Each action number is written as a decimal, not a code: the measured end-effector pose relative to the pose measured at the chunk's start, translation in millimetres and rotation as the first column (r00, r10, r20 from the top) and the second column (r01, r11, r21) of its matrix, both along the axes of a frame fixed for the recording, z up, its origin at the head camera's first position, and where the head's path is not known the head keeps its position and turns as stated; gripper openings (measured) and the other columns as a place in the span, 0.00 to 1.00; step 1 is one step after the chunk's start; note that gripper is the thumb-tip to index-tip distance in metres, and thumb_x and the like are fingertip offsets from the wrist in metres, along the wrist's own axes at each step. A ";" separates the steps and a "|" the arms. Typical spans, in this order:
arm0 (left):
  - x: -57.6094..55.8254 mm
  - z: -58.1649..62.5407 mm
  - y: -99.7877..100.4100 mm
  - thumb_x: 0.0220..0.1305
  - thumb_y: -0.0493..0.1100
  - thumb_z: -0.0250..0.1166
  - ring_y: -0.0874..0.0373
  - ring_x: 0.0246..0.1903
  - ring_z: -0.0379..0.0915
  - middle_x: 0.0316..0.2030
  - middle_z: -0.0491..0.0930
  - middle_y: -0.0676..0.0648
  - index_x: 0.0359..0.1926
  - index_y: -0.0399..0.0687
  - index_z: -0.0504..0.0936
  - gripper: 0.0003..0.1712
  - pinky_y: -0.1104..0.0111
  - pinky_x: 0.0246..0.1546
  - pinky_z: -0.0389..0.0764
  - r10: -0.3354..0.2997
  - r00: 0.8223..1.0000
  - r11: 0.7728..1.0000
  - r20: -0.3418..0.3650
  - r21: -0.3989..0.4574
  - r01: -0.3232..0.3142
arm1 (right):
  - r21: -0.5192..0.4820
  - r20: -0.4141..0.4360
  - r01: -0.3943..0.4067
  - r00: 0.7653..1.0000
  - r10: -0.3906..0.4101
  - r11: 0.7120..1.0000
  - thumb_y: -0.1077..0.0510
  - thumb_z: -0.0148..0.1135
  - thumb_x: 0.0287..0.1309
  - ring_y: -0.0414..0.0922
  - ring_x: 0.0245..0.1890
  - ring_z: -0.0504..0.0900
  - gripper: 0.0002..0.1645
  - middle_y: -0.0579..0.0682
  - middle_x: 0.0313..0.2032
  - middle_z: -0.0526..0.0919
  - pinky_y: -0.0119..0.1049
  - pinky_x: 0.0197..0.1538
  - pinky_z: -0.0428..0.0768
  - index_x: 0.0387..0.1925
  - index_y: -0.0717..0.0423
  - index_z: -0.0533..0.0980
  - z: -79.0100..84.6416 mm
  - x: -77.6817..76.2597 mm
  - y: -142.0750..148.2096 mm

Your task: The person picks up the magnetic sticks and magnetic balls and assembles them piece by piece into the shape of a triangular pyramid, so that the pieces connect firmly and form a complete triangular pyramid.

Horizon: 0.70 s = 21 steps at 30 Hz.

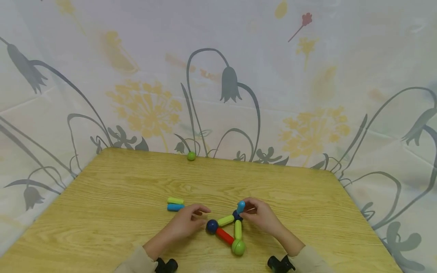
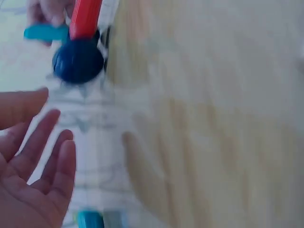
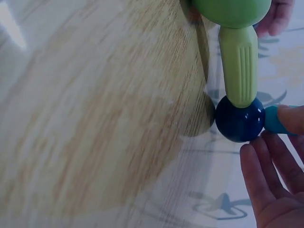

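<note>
A triangle of rods and balls lies on the table. It has a red rod (image 1: 225, 236), two yellow-green rods (image 1: 226, 220), a green ball (image 1: 238, 247) at its near corner and dark blue balls (image 1: 212, 226) at the others. My right hand (image 1: 261, 216) pinches a light blue rod (image 1: 241, 206) that rises from the far dark blue ball (image 3: 240, 118). In the right wrist view, this rod (image 3: 275, 118) meets the ball's side, the thumb over it. Beside the left dark blue ball is my left hand (image 1: 189, 222), fingers loosely extended, holding nothing.
A loose yellow-green rod (image 1: 175, 200) and a blue rod (image 1: 175, 207) lie side by side behind my left hand. At the far edge of the wooden table (image 1: 136, 178) sits another green ball (image 1: 191, 156), in front of a flower-patterned backdrop (image 1: 211, 125).
</note>
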State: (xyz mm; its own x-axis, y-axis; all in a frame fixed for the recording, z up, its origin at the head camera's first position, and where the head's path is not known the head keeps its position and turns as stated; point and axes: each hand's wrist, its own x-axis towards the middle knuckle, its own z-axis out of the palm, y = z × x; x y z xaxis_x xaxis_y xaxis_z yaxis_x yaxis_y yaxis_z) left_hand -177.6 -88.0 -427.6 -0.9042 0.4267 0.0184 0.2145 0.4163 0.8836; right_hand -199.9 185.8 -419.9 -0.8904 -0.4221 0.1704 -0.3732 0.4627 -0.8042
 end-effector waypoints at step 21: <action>-10.7 4.1 -64.1 0.59 0.34 0.64 0.50 0.43 0.74 0.42 0.78 0.47 0.44 0.40 0.81 0.11 0.58 0.44 0.75 0.215 0.975 0.974 -0.056 -0.063 -0.218 | -0.002 0.038 -0.010 0.999 0.010 1.000 0.66 0.64 0.55 0.50 0.37 0.79 0.14 0.53 0.37 0.80 0.34 0.40 0.79 0.43 0.67 0.75 -3.7 0.5 2.8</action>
